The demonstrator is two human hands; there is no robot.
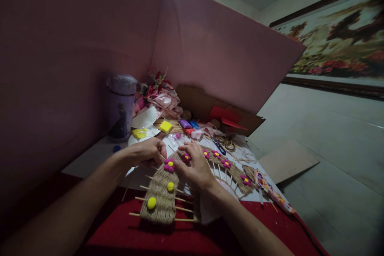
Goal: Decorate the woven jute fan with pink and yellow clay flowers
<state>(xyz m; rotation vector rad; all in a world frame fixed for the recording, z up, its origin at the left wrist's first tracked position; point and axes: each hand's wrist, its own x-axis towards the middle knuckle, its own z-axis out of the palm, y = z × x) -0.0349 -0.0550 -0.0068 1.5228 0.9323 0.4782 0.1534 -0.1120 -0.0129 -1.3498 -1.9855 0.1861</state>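
Observation:
A curved woven band of tan twine (162, 180) lies before me, with thin wooden sticks (184, 209) poking out along its edges. Magenta clay flowers with yellow centres (169, 164) dot it, and two yellow clay balls (151, 203) sit on its near end. At the band's outer left edge, my left hand (151, 151) is closed, fingers curled beside a stick; what they grip is hidden. My right hand (196, 166) rests over the band next to a flower, fingers stretched out and apart. Its palm is turned down, covering part of the weave.
Behind the hands lie yellow clay packs (165, 127), a purple pack (185, 124), scissors (219, 145) and a paper plate (145, 118). A lilac bin (121, 106) stands at left. A flower-patterned glue gun (274, 192) with a cord lies at right. Pink panels (222, 44) enclose the back.

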